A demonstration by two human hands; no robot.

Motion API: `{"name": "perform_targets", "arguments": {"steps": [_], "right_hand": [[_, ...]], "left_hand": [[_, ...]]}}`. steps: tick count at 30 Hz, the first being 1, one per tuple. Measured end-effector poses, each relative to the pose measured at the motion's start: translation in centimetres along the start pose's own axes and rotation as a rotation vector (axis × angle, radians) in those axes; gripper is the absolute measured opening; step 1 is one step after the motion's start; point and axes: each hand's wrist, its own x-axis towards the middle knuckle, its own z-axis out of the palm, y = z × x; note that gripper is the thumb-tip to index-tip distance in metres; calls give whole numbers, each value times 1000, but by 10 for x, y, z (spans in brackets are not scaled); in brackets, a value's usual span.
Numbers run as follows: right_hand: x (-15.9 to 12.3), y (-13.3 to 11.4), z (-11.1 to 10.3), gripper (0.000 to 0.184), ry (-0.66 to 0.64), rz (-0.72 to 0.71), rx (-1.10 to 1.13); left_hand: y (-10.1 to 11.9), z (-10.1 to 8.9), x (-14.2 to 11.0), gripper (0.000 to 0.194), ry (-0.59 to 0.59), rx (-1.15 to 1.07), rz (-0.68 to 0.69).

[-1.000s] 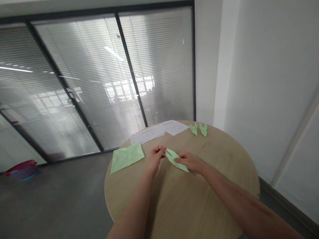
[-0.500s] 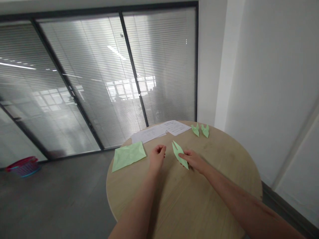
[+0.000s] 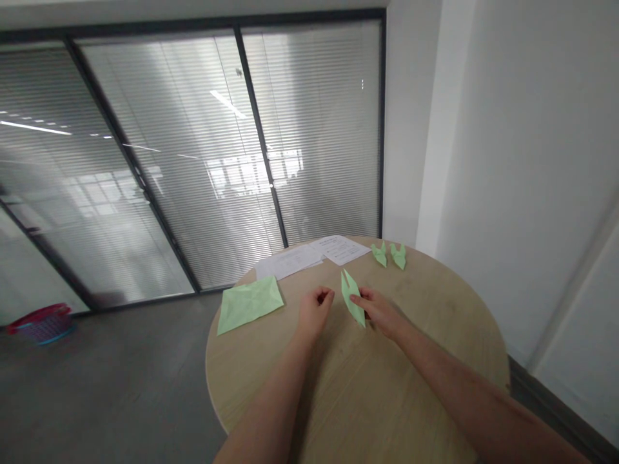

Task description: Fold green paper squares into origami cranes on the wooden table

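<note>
My right hand (image 3: pixel 380 310) pinches a folded light-green origami paper (image 3: pixel 352 299) by its right side, above the table. The paper is long and narrow, split into two points at its upper end. My left hand (image 3: pixel 315 310) is just left of the folded paper and apart from it, fingers curled closed with nothing seen in them. A crinkled green paper sheet (image 3: pixel 250 304) lies flat to the left of my left hand. Two small green origami cranes (image 3: pixel 380 253) sit side by side near the far right edge.
A round wooden table (image 3: pixel 406 386) carries everything. Printed white papers (image 3: pixel 294 258) overlap at its far edge. A glass partition with blinds (image 3: pixel 319 142) stands behind, and a white wall (image 3: pixel 536 161) on the right. A red and blue basket (image 3: pixel 43 324) is on the floor at left.
My left hand has moved right, closer to the folded paper. In my right hand the folded paper has turned more upright, and its split end has shifted slightly right.
</note>
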Motion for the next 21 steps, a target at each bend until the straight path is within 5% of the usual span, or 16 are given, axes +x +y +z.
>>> {"name": "perform_targets", "arguments": {"steps": [21], "right_hand": [[1,4,3,46,-26,24,46]], "left_hand": [[-3,4,-2,29,-26,108,2]]}}
